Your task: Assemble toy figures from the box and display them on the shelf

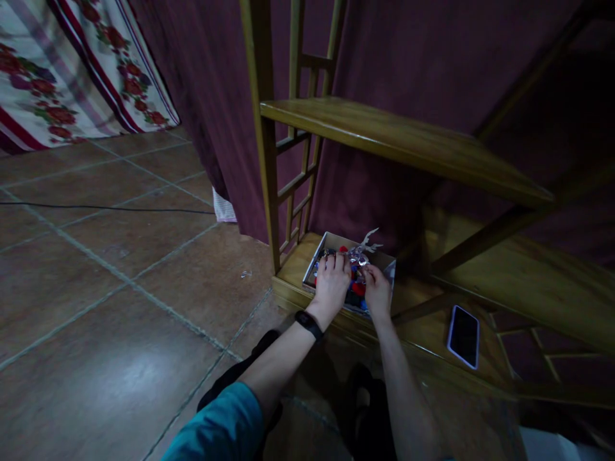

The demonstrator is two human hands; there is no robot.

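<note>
A small open box [390, 269] stands on the low wooden shelf, filled with small red, blue and dark items. My left hand [332, 280], with a black band on its wrist, reaches over the near left of the box, fingers curled down among the contents; what they grip is hidden. At the right side, my right hand [378, 291] pinches a shiny, clear, crinkled piece [358, 256] with thumb and fingers. A pale, branched, antler-like piece [371, 241] sticks up just behind it, at the far edge of the box.
A wooden shelf board [403, 137] juts out above the box. The phone [464, 337] lies to the right on the low shelf. A purple curtain [216, 109] hangs behind; a thin black cable [106, 207] crosses the tiled floor [96, 307] at left.
</note>
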